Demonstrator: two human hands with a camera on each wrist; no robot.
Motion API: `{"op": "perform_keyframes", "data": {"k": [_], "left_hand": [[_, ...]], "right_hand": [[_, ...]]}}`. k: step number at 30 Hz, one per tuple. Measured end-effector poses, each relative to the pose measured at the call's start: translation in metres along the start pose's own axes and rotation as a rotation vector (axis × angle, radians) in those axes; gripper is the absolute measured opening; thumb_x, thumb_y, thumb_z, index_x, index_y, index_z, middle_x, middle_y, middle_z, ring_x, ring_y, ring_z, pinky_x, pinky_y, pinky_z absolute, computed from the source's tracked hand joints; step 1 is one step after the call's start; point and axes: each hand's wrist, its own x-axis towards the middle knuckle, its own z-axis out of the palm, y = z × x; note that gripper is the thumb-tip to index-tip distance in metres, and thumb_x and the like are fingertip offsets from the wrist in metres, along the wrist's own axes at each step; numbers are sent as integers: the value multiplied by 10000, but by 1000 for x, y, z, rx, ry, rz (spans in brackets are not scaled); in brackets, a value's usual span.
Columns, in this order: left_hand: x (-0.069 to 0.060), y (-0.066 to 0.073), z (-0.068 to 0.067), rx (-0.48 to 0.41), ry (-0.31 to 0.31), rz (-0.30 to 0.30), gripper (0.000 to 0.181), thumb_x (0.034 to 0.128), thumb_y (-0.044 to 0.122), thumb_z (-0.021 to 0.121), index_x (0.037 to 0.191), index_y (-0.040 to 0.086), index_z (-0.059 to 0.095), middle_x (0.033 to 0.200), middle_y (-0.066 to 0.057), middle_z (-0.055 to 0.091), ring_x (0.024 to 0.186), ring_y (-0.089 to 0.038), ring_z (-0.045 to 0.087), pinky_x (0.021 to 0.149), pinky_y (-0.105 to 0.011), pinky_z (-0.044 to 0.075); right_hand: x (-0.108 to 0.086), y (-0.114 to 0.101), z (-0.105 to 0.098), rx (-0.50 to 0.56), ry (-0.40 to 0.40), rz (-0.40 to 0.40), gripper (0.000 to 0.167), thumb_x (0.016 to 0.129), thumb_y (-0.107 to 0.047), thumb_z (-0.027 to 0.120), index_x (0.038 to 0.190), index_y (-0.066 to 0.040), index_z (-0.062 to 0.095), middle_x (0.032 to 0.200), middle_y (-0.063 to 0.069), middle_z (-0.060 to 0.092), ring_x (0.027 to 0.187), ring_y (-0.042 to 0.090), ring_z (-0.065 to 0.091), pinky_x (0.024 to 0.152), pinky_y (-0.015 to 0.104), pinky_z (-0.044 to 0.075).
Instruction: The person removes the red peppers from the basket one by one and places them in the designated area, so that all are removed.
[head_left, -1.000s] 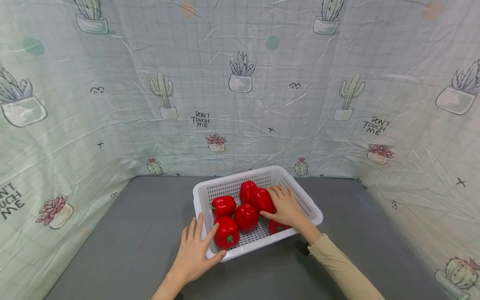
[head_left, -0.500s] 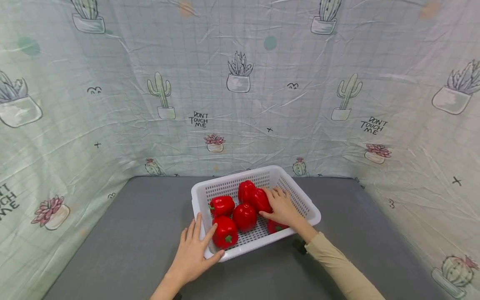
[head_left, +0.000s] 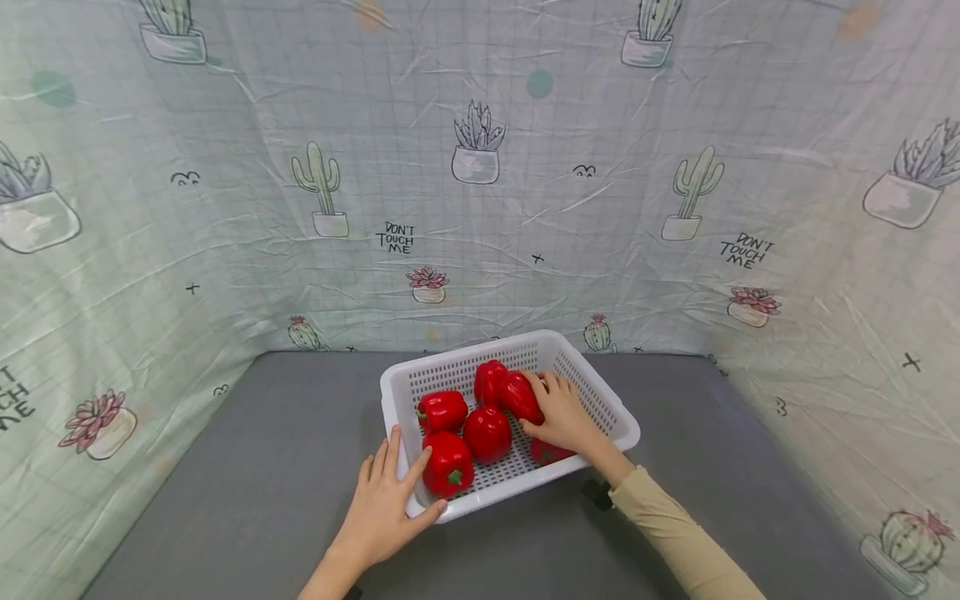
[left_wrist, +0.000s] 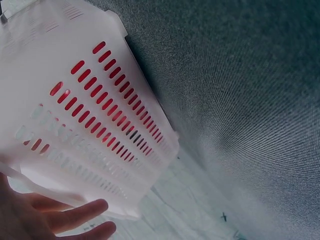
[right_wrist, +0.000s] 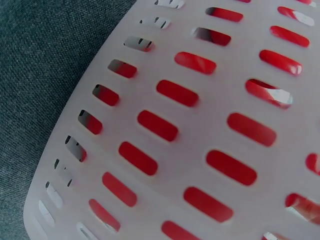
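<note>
Vs 1 sec ago, R hand has shifted slightly twd the basket's left end, fingers a bit further over the red pepper it grips; pepper looks slightly turned. Head view's swung a touch, so basket sits further left in it.

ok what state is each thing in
white basket: upright, uncovered
rear-left bell pepper: on its side
front-left bell pepper: stem end facing the wearer
central bell pepper: unheld
rear bell pepper: unheld
front-right bell pepper: partly hidden
right hand: gripping the sixth bell pepper
left hand: spread at the basket edge
</note>
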Motion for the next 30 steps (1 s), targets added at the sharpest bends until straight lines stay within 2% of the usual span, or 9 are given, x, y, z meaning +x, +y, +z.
{"op": "perform_keyframes", "data": {"k": [6,11,19,22,30], "left_hand": [[-1,0,0,-12,-8,-9,695,730,605,552,1292,202,485,1440,-218,249,1230,-430,340,942,-584,307],[-2,1,1,-22,-22,-18,695,735,613,541,1298,210,478,1449,-212,237,1238,-429,338,947,-585,303],[0,0,1,-21,-5,-16,695,727,593,564,1297,205,478,1450,-209,232,1228,-416,339,940,-586,311],[0,0,1,-23,4,-12,690,726,590,569,1295,209,481,1448,-211,238,1227,-415,344,941,-580,312],[0,0,2,-24,11,-9,690,722,588,573,1292,210,484,1444,-214,248,1220,-416,353,941,-572,317]], "right_hand": [[-2,-1,-1,78,38,-5,839,629,-227,767,1346,-126,342,1138,120,460,1027,262,458,909,504,349],[-5,-1,-2,74,48,-27,844,628,-218,761,1353,-123,341,1141,119,457,1021,254,463,901,510,363],[-1,1,-3,-52,165,-135,788,631,-277,699,1330,-140,362,1116,109,473,982,287,452,769,465,383],[-1,2,-3,-77,192,-144,745,630,-300,687,1293,-119,400,1121,96,490,988,292,435,756,458,361],[-3,1,-8,-85,143,-102,715,617,-342,732,1217,-122,411,1142,73,511,1004,276,420,787,458,338]]}}
